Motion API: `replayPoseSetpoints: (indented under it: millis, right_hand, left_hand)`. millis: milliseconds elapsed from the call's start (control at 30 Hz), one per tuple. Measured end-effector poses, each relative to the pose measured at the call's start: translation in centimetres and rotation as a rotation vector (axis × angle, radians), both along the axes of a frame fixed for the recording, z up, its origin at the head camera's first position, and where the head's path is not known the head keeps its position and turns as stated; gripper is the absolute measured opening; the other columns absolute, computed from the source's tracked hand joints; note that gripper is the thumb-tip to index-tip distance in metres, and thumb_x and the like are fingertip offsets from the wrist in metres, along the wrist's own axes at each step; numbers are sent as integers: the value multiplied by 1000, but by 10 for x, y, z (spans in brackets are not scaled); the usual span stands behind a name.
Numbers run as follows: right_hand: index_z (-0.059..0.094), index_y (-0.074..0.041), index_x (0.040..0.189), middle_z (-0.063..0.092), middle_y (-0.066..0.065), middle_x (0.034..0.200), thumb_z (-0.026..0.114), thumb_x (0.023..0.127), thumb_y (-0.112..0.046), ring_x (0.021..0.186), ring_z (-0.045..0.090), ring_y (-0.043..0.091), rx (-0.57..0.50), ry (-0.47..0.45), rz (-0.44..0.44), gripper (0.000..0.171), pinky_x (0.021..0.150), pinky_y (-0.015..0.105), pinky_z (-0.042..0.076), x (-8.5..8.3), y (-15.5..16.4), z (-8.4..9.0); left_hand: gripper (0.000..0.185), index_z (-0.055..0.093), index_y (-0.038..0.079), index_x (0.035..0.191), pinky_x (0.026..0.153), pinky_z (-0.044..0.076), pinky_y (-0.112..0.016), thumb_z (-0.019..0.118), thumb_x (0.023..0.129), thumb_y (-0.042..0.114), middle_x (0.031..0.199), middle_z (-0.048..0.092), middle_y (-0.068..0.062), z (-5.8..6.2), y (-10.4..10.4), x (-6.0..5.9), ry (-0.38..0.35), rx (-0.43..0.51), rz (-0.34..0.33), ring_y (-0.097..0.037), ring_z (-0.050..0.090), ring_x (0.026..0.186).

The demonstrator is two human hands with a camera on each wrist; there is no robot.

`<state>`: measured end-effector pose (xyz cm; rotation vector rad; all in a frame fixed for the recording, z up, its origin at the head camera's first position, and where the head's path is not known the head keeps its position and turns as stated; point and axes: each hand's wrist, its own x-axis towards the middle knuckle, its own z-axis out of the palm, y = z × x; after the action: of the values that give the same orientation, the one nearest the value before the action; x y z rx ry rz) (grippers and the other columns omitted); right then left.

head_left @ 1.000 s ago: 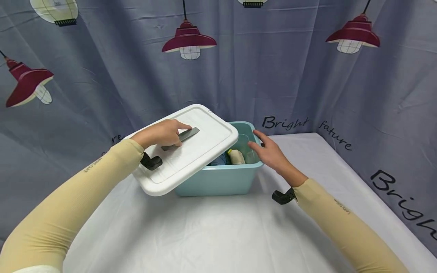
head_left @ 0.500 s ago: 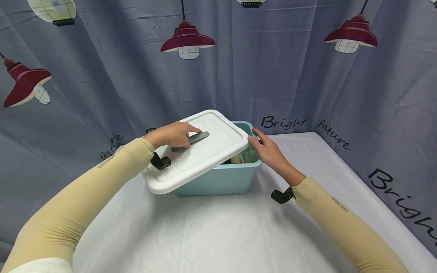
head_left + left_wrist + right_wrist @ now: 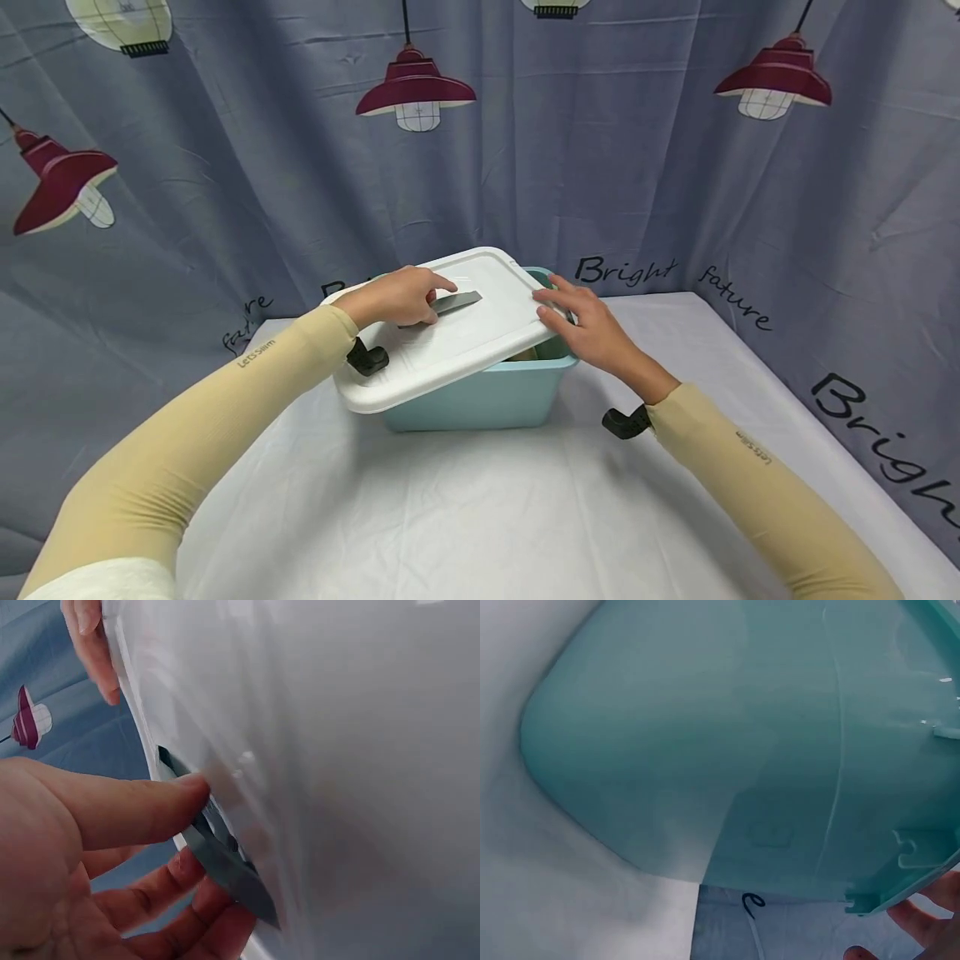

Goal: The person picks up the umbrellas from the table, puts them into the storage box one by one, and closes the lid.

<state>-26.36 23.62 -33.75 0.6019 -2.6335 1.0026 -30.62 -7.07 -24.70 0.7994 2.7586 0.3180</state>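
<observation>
A white lid (image 3: 457, 342) lies tilted over a teal plastic bin (image 3: 480, 402) on the table, its left end overhanging the bin. My left hand (image 3: 429, 302) pinches the lid's grey handle (image 3: 461, 301). In the left wrist view the thumb and curled fingers (image 3: 127, 814) clamp that handle (image 3: 221, 859) against the lid (image 3: 352, 750). My right hand (image 3: 553, 305) has straight fingers touching the lid's right edge above the bin's rim. The right wrist view shows the bin's wall (image 3: 727, 750) and fingertips (image 3: 930, 919) under its rim. The bin's contents are almost wholly hidden.
The bin stands at the back of a table under a white cloth (image 3: 480, 500). A blue-grey curtain (image 3: 675, 167) printed with lamps hangs close behind and to the right. Black wrist mounts (image 3: 626, 422) sit under both wrists.
The left hand has carried the lid rightward and lowered it over the bin, covering most of the opening. The right hand rose from the bin's rim to the lid's right edge.
</observation>
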Motion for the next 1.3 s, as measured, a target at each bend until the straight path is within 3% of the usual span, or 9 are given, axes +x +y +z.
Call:
replayPoseSetpoints:
  millis: [167, 400, 567, 733, 967, 1300]
  right_hand:
    - [58, -17, 144, 37, 11, 162, 52, 104, -42, 147, 32, 37, 2, -2, -9, 47, 112, 65, 29, -1, 0, -2]
    - [58, -18, 144, 39, 9, 160, 52, 104, -43, 146, 33, 35, -11, -1, -19, 48, 112, 64, 29, -1, -1, -4]
    - [58, -18, 144, 40, 9, 160, 53, 103, -43, 146, 32, 36, -18, -2, -25, 48, 112, 64, 28, -1, -1, -4]
    - [59, -19, 143, 40, 8, 160, 53, 103, -43, 147, 32, 35, -28, -8, -33, 48, 113, 64, 28, 0, -2, -4]
    - [58, -20, 144, 40, 8, 160, 52, 103, -46, 147, 32, 35, 23, -17, -71, 49, 112, 64, 29, 1, -4, -2]
    - [57, -23, 145, 43, 7, 159, 46, 103, -53, 143, 38, 36, 170, 5, -157, 53, 110, 63, 32, 9, -7, 5]
  left_hand:
    - [59, 51, 15, 149, 93, 47, -38, 69, 93, 19, 124, 66, -6, 3, -12, 7, 70, -7, 7, -22, 59, 108]
    - [64, 45, 11, 152, 105, 42, -51, 61, 95, 35, 136, 62, -15, 7, -53, 39, 193, -51, 155, -34, 53, 128]
    - [68, 44, 7, 151, 98, 44, -54, 60, 94, 40, 136, 58, -21, 5, -78, 65, 204, -71, 250, -38, 53, 124]
    - [67, 51, 3, 145, 87, 46, -52, 59, 94, 46, 128, 60, -22, -5, -89, 78, 189, -87, 251, -37, 58, 111]
    - [64, 54, 5, 142, 86, 43, -62, 55, 97, 50, 133, 55, -23, -15, -94, 77, 231, -129, 254, -40, 57, 116]
    - [65, 50, 5, 147, 94, 42, -62, 53, 99, 49, 150, 42, -23, -20, -104, 59, 172, -58, 241, -42, 46, 131]
